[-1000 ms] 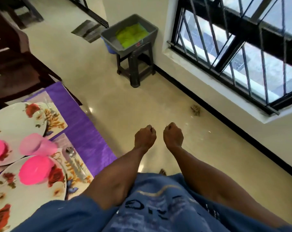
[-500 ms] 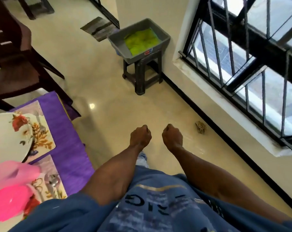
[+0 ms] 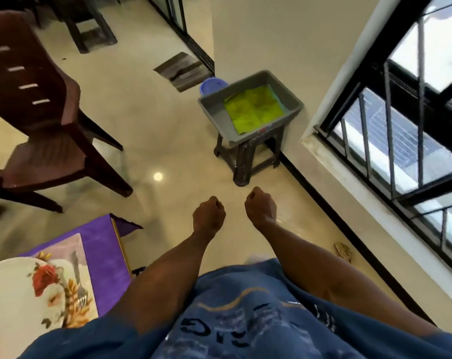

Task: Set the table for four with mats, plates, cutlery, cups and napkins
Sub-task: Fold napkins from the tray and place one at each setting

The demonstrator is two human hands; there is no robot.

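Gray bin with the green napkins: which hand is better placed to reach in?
Probably the right hand: it is nearer the gray bin, ahead and rightward. The left hand is beside it, fingers curled, also holding nothing.

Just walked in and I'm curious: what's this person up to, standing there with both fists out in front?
The person is partway through setting a table. Both the left hand and the right hand are curled into fists and hold nothing. At lower left, a flowered plate sits on a mat with a fork beside it, on a purple tablecloth. Ahead, a grey tub with yellow-green cloths inside rests on a dark stool.
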